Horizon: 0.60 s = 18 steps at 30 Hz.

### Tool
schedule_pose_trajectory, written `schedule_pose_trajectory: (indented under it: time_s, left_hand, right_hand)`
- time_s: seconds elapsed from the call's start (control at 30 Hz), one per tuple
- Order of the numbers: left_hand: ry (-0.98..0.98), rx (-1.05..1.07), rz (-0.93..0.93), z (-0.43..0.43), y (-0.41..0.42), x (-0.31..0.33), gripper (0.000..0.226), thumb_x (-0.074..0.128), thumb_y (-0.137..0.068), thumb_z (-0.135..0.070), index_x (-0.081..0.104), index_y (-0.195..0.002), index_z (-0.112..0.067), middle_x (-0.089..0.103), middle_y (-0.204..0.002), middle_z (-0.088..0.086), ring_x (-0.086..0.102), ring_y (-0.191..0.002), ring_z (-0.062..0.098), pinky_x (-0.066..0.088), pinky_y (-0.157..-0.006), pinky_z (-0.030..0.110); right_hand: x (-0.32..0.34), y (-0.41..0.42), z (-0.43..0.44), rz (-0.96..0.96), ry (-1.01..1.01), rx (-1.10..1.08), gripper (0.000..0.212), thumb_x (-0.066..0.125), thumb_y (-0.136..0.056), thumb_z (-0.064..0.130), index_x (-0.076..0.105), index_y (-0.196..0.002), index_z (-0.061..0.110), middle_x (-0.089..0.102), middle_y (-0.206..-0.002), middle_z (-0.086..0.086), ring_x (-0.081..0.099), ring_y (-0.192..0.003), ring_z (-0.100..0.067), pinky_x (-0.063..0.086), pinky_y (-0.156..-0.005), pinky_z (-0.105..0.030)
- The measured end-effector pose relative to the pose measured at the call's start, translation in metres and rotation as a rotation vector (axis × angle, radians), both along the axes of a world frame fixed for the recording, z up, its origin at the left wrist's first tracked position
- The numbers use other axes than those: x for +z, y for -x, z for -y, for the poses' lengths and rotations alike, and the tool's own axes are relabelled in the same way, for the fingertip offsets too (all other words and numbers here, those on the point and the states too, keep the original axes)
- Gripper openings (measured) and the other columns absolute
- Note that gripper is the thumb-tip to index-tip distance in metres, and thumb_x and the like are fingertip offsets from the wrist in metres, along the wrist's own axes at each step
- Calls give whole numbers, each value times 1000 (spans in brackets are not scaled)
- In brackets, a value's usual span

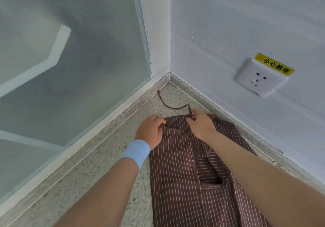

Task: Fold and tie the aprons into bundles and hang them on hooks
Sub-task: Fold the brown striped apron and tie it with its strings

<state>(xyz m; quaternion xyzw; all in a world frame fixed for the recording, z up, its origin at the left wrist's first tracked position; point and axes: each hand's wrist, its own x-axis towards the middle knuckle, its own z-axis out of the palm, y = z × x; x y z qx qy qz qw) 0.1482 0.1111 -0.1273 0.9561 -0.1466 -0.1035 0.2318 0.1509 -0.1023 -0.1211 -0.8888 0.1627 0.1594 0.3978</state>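
Observation:
A brown apron with thin white stripes lies lengthwise on a speckled stone counter, folded into a long strip. My left hand, with a light blue wristband, pinches the apron's far left corner. My right hand grips the far edge where a dark brown tie string leaves the cloth. The string curls loosely across the counter toward the corner. A pocket opening shows in the apron's middle, partly under my right forearm.
Frosted glass panel with a white frame bounds the counter on the left. A white tiled wall bounds it on the right, carrying a power socket with a yellow warning label. No hooks are in view.

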Motion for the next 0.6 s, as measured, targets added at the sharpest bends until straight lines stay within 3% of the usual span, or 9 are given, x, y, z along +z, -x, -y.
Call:
schedule_pose_trajectory:
  time_s: [0.07,0.17,0.23,0.3,0.37,0.43,0.53,0.6]
  left_hand:
    - [19,43,54,-5,5,-10,34,54,-93,-10,57,-125,-21,47,-137,-3,45,-126,17,41,-108,35]
    - [-152,19,80,-10,8,-19,45,57,-93,-17,50,-136,-25,41,-145,0,38,-134,22,39,-109,40]
    - [-381,-9,-9,-17,6,-25,58,53,-95,-19,35,-149,-30,26,-158,3,23,-145,27,28,-116,44]
    - [-520,61,-144,-24,3,-27,63,47,-98,-20,22,-154,-34,13,-163,7,10,-149,31,18,-119,47]
    - [-532,140,-187,-28,5,-26,64,43,-100,-21,15,-156,-32,9,-164,8,8,-150,32,17,-120,48]
    - [-438,194,-58,-24,14,-24,58,42,-101,-22,21,-155,-26,15,-162,8,14,-148,31,19,-119,47]
    - [-256,173,158,-11,37,-28,40,46,-98,-25,49,-137,-19,41,-144,5,37,-135,27,34,-111,44]
    - [-269,51,143,-11,57,-40,42,43,-98,-35,50,-136,-19,44,-144,4,40,-134,27,37,-109,42]
  right_hand:
    - [-10,12,-3,174,302,193,55,53,-95,15,36,-147,21,43,-139,-8,55,-117,-25,53,-93,-40]
    - [-19,21,-7,389,511,484,41,51,-93,16,52,-134,19,48,-134,-8,52,-117,-28,47,-96,-41]
    - [-27,25,-6,279,587,580,39,48,-97,29,56,-133,20,43,-145,-9,46,-128,-30,41,-105,-43]
    - [-33,28,-1,117,654,587,50,42,-100,39,44,-146,20,23,-161,-11,26,-146,-31,27,-117,-48]
    - [-35,31,3,75,647,545,57,39,-102,39,28,-155,19,9,-166,-11,12,-152,-30,18,-121,-48]
    - [-33,40,1,189,649,514,59,42,-101,33,25,-156,21,8,-166,-13,13,-152,-31,19,-120,-50]
    - [-34,65,-9,365,651,558,54,47,-97,28,36,-150,24,19,-163,-14,25,-147,-34,29,-117,-54]
    - [-42,84,-18,320,601,658,51,38,-100,35,36,-150,24,20,-163,-13,26,-148,-33,27,-118,-52]
